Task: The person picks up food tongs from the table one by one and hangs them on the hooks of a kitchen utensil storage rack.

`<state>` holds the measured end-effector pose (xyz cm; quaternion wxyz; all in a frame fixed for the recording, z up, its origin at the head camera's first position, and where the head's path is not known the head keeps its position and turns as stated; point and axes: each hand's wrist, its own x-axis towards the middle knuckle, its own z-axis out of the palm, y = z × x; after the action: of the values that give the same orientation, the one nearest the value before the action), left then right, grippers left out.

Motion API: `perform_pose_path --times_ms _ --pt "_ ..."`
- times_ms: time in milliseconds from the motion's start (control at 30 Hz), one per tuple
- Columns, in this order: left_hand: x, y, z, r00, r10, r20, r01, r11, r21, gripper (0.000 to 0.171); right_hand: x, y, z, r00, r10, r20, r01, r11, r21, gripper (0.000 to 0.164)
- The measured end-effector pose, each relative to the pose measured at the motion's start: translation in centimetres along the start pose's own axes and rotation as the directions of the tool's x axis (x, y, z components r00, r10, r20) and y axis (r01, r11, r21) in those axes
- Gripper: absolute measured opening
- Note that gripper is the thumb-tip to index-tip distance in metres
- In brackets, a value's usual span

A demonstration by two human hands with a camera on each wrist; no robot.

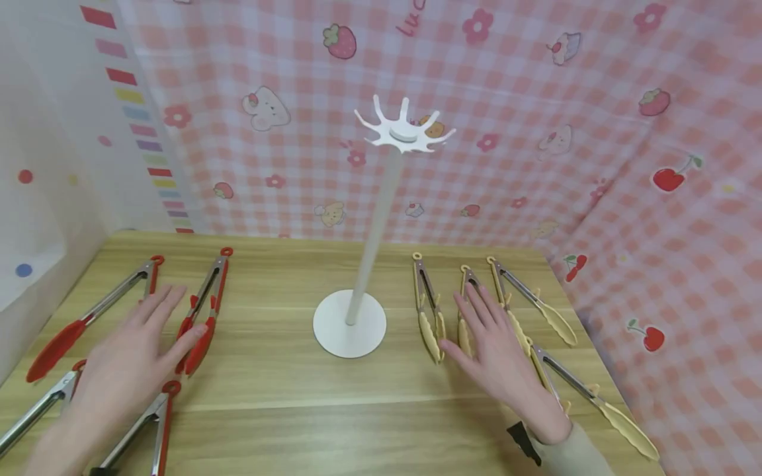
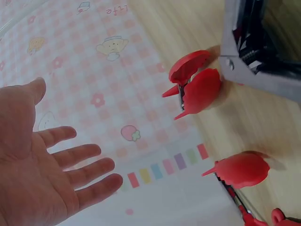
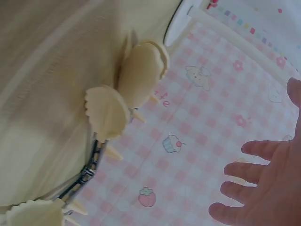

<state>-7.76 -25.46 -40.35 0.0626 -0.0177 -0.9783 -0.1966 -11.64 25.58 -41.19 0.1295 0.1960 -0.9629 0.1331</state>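
Observation:
My left hand [image 1: 133, 354] is held palm down over the red tongs on the left, fingers straight and nothing in its grip. Near its thumb lies one pair of red-tipped tongs [image 1: 217, 291]; another pair of red tongs [image 1: 113, 301] is beyond its fingers. On the right, my right hand [image 1: 497, 350] hovers with spread fingers above pale yellow tongs [image 1: 470, 274], partly hiding them. Beside its thumb is another pair of yellow tongs [image 1: 425, 301]. Both wrist views show an empty palm, the left palm [image 2: 28, 179] and the right palm [image 3: 277, 188].
Between the hands stands a white rack with a round base [image 1: 333, 330], a slim pole [image 1: 378, 231] and a crown of hooks [image 1: 405, 129]. More red tongs [image 1: 157, 410] lie front left, more yellow tongs [image 1: 595, 396] at right. A checked cloth [image 1: 297, 152] hangs behind the wooden table [image 1: 280, 410].

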Motion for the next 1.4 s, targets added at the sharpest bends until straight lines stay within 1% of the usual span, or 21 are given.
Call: perform_pose_path --times_ms 100,267,400,500,633,733,833,1033,1267,1400 --pt "-0.1 0.0 -0.3 1.0 -0.008 -0.021 0.007 1.0 -0.021 0.079 0.6 -0.2 -0.2 0.999 -0.039 -0.037 0.04 0.999 0.016 0.081" --pt "0.1 0.3 -0.4 0.999 0.003 -0.055 -0.006 0.998 -0.06 0.074 1.4 -0.4 -0.8 0.988 -0.094 -0.119 0.102 0.993 0.055 0.079" --pt "0.2 0.5 -0.3 0.998 0.008 -0.067 -0.014 0.996 -0.091 0.073 1.7 -0.6 -1.3 0.984 -0.089 -0.157 0.106 0.989 0.102 0.077" --pt "0.2 0.6 -0.4 0.998 0.004 -0.057 -0.01 0.995 -0.104 0.074 1.9 -0.9 -1.5 0.978 -0.083 -0.19 0.111 0.983 0.146 0.076" --pt "0.3 0.6 -0.7 0.999 -0.002 -0.05 -0.003 0.995 -0.097 0.076 2.5 -1.3 -1.9 0.963 -0.113 -0.245 0.158 0.972 0.175 0.077" --pt "0.5 0.7 -0.8 0.997 0.005 -0.075 -0.012 0.996 -0.092 0.075 3.3 -1.6 -2.5 0.947 -0.136 -0.29 0.195 0.963 0.185 0.083" --pt "1.1 1.0 -0.8 0.996 0.013 -0.09 -0.021 0.996 -0.092 0.074 4.0 -1.9 -3.4 0.936 -0.136 -0.325 0.206 0.96 0.19 0.088" --pt "2.3 1.3 -0.5 0.999 -0.001 -0.052 -0.003 0.997 -0.076 0.077 4.8 -2.4 -4.6 0.924 -0.141 -0.356 0.214 0.961 0.175 0.091" --pt "2.9 0.9 -0.2 0.999 -0.002 -0.032 0.0 0.998 -0.064 0.077 5.9 -2.9 -5.1 0.901 -0.18 -0.394 0.263 0.95 0.17 0.086" --pt "3.3 0.8 0.2 1.0 0.004 -0.018 -0.005 0.998 -0.058 0.078 6.5 -3.2 -5.4 0.906 -0.179 -0.385 0.262 0.949 0.176 0.087"
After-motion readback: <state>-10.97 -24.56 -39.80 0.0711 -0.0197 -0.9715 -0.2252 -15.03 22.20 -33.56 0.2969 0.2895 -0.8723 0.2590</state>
